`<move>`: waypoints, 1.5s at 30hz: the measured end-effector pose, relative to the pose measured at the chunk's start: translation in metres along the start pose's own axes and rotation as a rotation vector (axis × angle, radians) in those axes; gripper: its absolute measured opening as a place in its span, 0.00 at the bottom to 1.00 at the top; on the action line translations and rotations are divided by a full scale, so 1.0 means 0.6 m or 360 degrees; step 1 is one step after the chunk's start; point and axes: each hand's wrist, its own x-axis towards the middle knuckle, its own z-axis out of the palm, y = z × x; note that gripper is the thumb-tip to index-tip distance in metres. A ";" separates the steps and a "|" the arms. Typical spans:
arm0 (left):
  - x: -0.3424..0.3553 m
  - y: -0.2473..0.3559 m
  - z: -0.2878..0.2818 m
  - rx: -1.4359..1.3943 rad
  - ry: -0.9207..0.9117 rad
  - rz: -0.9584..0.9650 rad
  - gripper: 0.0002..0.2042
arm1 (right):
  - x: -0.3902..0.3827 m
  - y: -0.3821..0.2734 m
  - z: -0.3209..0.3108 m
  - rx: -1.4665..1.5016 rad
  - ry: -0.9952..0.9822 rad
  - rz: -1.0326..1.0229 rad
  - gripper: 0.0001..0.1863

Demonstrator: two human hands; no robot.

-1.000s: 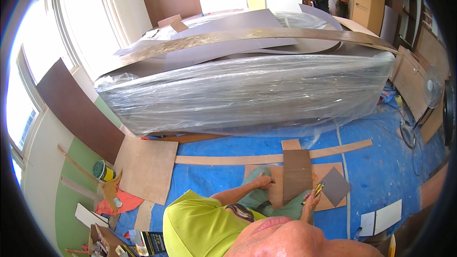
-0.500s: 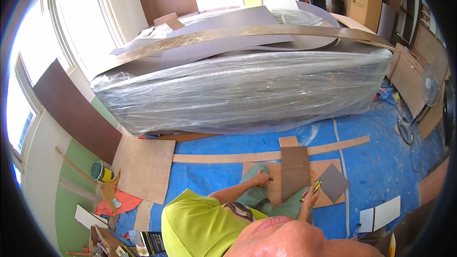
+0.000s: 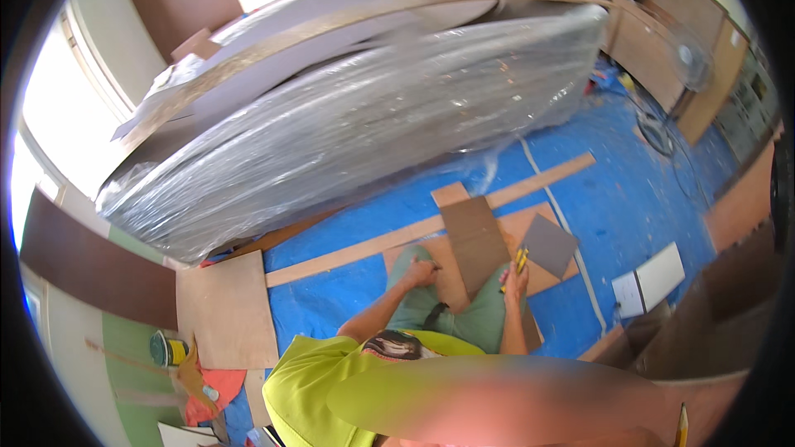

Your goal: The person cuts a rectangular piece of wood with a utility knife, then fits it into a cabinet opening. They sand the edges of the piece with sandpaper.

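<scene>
I sit on the floor in green trousers with my knees apart. My left hand (image 3: 423, 272) is closed beside my left knee, its fingers curled; whether anything is in them is too small to make out. Near my right knee, my right hand (image 3: 515, 281) is closed around a slim yellow-and-black hand tool (image 3: 521, 260), its exact kind unclear. Between my knees a dark brown board (image 3: 476, 240) lies across a lighter board (image 3: 447, 269). A grey square sheet (image 3: 548, 245) lies on the lighter board, just right of the tool.
A long narrow wood strip (image 3: 356, 258) crosses the blue floor sheet (image 3: 331, 306). Ahead stands a large plastic-wrapped stack (image 3: 373, 116) with loose sheets on top. At left are a plywood panel (image 3: 224, 310) and a bucket (image 3: 168, 349). White panels (image 3: 660, 276) lie right; a fan (image 3: 691, 58) stands farther off.
The view has tilted and shifted, so the floor things sit higher and farther left. Both hands keep nearly the same place by my knees, and the right still holds the yellow-and-black tool.
</scene>
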 end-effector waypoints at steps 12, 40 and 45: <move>-0.004 0.005 -0.009 -0.0094 0.0032 0.0028 0.18 | -0.010 -0.008 -0.002 -0.0194 0.0073 -0.0051 0.13; -0.001 -0.005 -0.003 -0.0145 0.0099 0.0078 0.18 | -0.022 -0.023 0.000 -0.0281 -0.0001 -0.0209 0.13; -0.003 -0.002 -0.007 -0.0185 0.0021 0.0032 0.18 | -0.020 -0.014 0.000 -0.0293 0.0027 -0.0200 0.14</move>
